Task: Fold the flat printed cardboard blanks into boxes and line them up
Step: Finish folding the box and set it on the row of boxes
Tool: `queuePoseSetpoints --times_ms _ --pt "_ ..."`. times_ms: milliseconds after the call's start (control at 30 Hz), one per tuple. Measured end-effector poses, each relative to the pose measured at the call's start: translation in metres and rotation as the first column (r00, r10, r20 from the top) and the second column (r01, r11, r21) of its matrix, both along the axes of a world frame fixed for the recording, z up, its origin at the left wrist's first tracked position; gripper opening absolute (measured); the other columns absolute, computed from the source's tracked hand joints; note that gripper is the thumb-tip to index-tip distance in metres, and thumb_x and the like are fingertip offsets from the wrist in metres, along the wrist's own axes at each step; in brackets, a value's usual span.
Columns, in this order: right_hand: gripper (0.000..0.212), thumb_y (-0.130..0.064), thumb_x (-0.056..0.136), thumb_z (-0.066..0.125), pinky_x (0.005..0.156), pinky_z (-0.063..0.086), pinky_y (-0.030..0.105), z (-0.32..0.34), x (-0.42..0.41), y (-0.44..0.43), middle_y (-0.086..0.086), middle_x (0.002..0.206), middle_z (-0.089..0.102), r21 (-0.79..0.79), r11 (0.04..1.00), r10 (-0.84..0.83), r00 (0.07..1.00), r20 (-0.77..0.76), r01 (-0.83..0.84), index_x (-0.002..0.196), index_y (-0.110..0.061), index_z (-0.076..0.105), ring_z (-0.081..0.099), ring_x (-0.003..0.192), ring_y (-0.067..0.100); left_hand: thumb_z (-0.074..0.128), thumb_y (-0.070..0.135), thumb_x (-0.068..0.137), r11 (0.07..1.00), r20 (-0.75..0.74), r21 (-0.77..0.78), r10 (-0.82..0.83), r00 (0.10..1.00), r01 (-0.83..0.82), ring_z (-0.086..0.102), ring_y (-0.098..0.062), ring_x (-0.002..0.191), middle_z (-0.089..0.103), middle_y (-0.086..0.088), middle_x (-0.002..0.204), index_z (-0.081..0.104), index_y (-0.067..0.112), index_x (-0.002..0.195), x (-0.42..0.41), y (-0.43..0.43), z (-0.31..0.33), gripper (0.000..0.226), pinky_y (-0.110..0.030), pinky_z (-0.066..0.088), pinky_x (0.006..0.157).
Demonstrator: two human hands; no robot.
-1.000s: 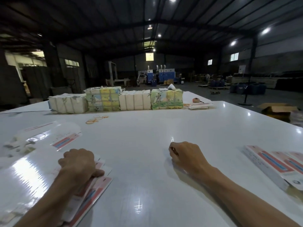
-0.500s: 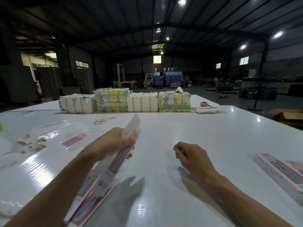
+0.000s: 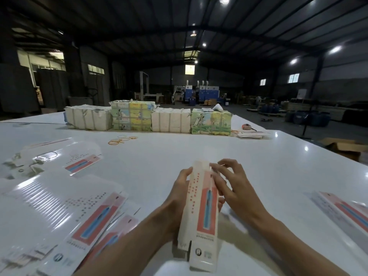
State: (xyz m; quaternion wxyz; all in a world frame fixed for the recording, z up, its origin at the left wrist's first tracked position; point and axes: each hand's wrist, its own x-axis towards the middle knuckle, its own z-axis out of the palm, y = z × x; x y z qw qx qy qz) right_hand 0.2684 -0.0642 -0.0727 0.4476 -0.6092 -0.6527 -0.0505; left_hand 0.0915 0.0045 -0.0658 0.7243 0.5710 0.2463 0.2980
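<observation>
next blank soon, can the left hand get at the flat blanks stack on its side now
Probably yes: the stack of flat blanks lies uncovered just left of the left hand, nothing between. But that hand grips the half-folded box, so it must let go first.

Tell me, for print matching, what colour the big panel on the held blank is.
Salmon red with a blue strip, on the white blank; it shows best in the head view.

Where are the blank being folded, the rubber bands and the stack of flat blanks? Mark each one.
held blank (image 3: 206, 206), head view, on its pink printed panel.
rubber bands (image 3: 119, 140), head view, middle of the cluster.
stack of flat blanks (image 3: 93, 224), head view, on the top blank's pink print.
</observation>
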Motion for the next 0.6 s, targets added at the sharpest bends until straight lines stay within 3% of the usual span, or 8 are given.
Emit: queuePoseSetpoints --times_ms 33,167,267,367,500,600 --pt "0.048 -0.051 0.102 0.041 0.082 0.050 0.002 0.000 -0.001 0.000 -0.012 0.141 0.041 -0.022 1.000 -0.006 1.000 0.011 0.006 0.141 -0.032 0.061 0.049 0.118 -0.018 0.034 0.065 0.105 1.000 -0.008 0.002 0.000 1.000 0.000 0.073 -0.024 0.064 0.073 -0.012 0.080 0.078 0.021 0.079 -0.001 0.001 -0.002 0.067 -0.030 0.060 0.062" --pt "0.047 -0.045 0.104 0.043 0.093 0.058 0.029 0.004 -0.003 -0.004 -0.010 0.150 0.041 -0.035 0.998 -0.048 0.991 0.124 0.053 0.147 -0.034 0.056 0.060 0.112 0.005 0.033 0.063 0.106 0.998 -0.045 0.038 0.055 0.997 -0.054 0.070 -0.022 0.061 0.071 -0.013 0.080 0.066 0.013 0.092 0.003 0.002 -0.003 0.061 -0.029 0.059 0.062" --pt "0.038 -0.036 0.107 0.049 0.089 0.061 0.025 0.004 -0.004 -0.004 -0.015 0.143 0.045 -0.043 0.998 -0.031 0.993 0.114 0.036 0.144 -0.033 0.060 0.063 0.107 0.002 0.032 0.058 0.108 0.996 -0.034 0.065 0.061 0.998 -0.059 0.070 -0.021 0.061 0.071 -0.011 0.079 0.066 0.014 0.093 0.004 0.000 -0.004 0.058 -0.027 0.059 0.062" --pt "0.034 -0.037 0.104 0.054 0.081 0.060 0.016 0.004 -0.006 -0.003 -0.019 0.129 0.051 -0.046 0.998 0.052 0.998 -0.024 -0.053 0.134 -0.027 0.069 0.060 0.113 -0.006 0.033 0.058 0.109 0.997 -0.026 0.063 0.045 0.999 -0.043 0.072 -0.024 0.063 0.072 -0.012 0.082 0.069 0.015 0.091 0.001 -0.002 -0.006 0.059 -0.029 0.060 0.063" --pt "0.017 -0.025 0.101 0.066 0.079 0.056 0.013 0.008 -0.008 -0.001 -0.022 0.121 0.058 0.004 0.994 0.111 0.983 -0.148 -0.111 0.115 -0.023 0.076 0.064 0.113 0.006 0.035 0.059 0.107 0.999 0.007 0.046 -0.004 1.000 0.003 0.073 -0.026 0.066 0.073 -0.016 0.087 0.074 0.018 0.088 0.001 -0.004 -0.004 0.059 -0.032 0.060 0.064" --pt "0.006 -0.024 0.098 0.071 0.080 0.060 0.020 0.012 -0.008 0.000 -0.014 0.120 0.062 0.041 0.991 0.132 0.954 -0.268 -0.126 0.101 -0.028 0.074 0.068 0.107 0.013 0.033 0.061 0.106 0.993 0.029 0.014 -0.114 0.993 0.113 0.074 -0.029 0.073 0.074 -0.019 0.097 0.075 0.016 0.100 0.004 -0.004 -0.001 0.062 -0.036 0.061 0.069"
